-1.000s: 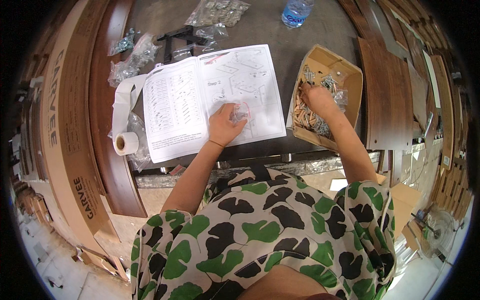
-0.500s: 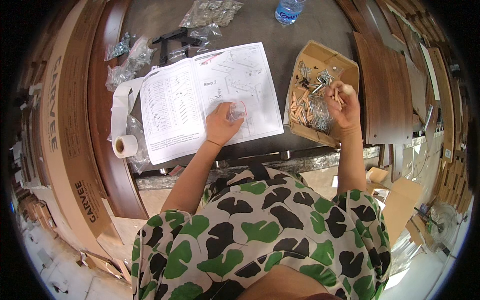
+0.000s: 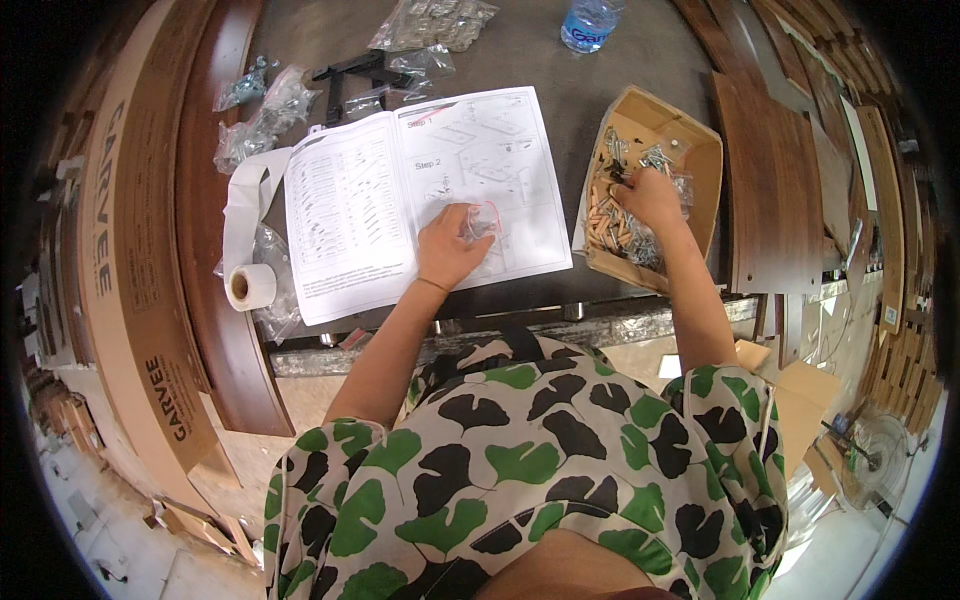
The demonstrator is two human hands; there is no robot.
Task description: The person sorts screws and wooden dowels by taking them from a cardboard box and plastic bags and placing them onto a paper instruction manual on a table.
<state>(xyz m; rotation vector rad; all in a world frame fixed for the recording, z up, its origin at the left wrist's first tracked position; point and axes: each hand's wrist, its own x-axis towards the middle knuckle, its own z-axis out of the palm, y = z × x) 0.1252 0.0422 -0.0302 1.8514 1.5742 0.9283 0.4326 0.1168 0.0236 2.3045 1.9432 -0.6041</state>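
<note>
My left hand (image 3: 452,247) rests on the right page of an open instruction booklet (image 3: 345,270), its fingers closed on a small clear zip bag (image 3: 487,222) with a red seal line. My right hand (image 3: 655,198) reaches into a shallow cardboard box (image 3: 690,125), palm turned down. Its fingers are bent together, the tips among short wooden dowels (image 3: 605,222); the palm side is hidden. Around it in the box lie metal screws (image 3: 655,158), small black pieces and clear plastic bags of hardware.
A white tape roll (image 3: 250,288) stands left of the booklet. Behind are bags of fittings (image 3: 262,120), black brackets (image 3: 350,85), a bag of metal parts (image 3: 435,22) and a water bottle (image 3: 590,25). Dark wooden panels (image 3: 770,190) lie right, a long carton (image 3: 130,250) left.
My right hand, raised over the box's right side with several dowels showing in its fingers, has turned over and dipped down and left among the dowels. My left hand stays on the bag.
</note>
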